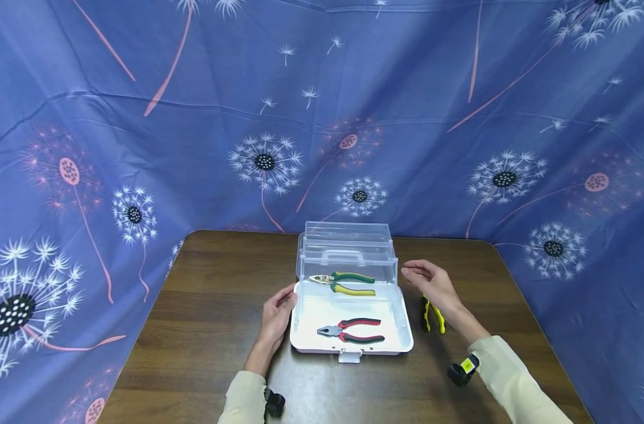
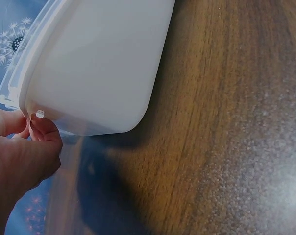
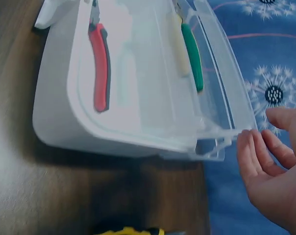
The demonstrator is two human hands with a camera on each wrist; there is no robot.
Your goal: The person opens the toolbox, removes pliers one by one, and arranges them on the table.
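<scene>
Open white plastic toolbox point(image 1: 317, 349) at lower centre, pinched at its left rim.
Your left hand point(image 1: 276, 318) grips that rim between thumb and finger; rightward, green-and-yellow-handled pliers point(image 1: 336, 277) show above red-and-black-handled pliers point(image 1: 348, 323); your right hand point(image 1: 435, 287), fingers loosely extended, has fingertips at the clear plastic lid section's point(image 3: 230, 93) corner, contact unclear; yellow-and-black-handled pliers point(image 1: 441, 322) lie below it.

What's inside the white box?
Red pliers toward the front; green-yellow pliers farther back, by the clear plastic. What lies directly under either is covered and can't be seen.
</scene>
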